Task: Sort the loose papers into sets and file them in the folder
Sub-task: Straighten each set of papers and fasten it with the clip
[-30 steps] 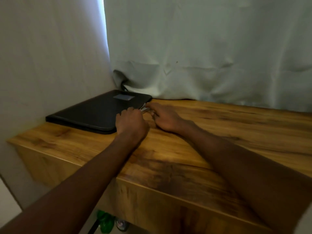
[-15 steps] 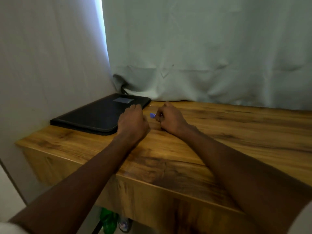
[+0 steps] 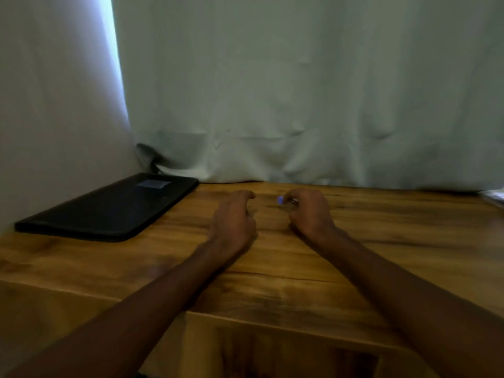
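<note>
Black and flat, the folder lies closed at the table's far left corner against the wall — and both hands have come away from its edge since a second ago, drifting right toward mid-table. The left hand is loosely curled, holding nothing that I can see. The right hand pinches a small object with a blue tip, which it picked up beside the folder; a pen or clip, perhaps, too blurred to name. So, by my reading, filing hasn't begun: the folder is unopened and no set is made. As for the loose papers, none show on the wood; only a pale sliver at the far right edge, cut off by the frame, might be them. The curtain hides whatever sits behind the table.
</note>
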Tool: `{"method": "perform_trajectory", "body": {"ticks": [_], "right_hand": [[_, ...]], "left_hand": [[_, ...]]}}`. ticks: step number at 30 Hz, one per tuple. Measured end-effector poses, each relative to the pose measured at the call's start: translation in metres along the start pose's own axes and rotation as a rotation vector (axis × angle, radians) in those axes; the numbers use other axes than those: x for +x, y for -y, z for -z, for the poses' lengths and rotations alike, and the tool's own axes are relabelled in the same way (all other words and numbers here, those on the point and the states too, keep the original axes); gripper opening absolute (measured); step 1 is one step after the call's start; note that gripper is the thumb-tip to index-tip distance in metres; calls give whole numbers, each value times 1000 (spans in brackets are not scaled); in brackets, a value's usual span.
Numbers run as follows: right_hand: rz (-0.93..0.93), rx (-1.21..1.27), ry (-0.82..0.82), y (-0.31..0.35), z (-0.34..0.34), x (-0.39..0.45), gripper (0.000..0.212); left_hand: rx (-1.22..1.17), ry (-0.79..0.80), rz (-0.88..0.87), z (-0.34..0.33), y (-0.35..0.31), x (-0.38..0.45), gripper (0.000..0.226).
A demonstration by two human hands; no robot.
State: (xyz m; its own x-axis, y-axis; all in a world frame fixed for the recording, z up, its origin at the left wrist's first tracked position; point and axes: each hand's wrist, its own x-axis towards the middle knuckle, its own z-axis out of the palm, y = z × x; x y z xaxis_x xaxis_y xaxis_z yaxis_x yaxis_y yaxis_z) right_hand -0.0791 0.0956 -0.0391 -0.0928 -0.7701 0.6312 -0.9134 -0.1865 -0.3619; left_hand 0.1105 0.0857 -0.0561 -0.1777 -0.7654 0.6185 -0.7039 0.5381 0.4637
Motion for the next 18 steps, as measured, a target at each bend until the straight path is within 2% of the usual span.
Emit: {"method": "perform_trajectory", "body": {"ticks": [3, 7, 11, 14, 18], "right_hand": [[-69, -43, -106, -42, 44, -21, 13], [-189, -204, -130, -95, 98, -54, 19], [-268, -280, -202, -140, 135, -75, 6], [-272, -351, -273, -161, 155, -91, 14], [-377, -354, -270, -174, 165, -109, 19]], "left_hand": [[-61, 50, -87, -34, -45, 9, 56], [-77, 150, -224, -81, -104, 19, 63], [-83, 229, -320, -124, -148, 15, 57], [28, 224, -456, -138, -158, 12, 49], [33, 220, -390, -139, -147, 14, 49]]}}
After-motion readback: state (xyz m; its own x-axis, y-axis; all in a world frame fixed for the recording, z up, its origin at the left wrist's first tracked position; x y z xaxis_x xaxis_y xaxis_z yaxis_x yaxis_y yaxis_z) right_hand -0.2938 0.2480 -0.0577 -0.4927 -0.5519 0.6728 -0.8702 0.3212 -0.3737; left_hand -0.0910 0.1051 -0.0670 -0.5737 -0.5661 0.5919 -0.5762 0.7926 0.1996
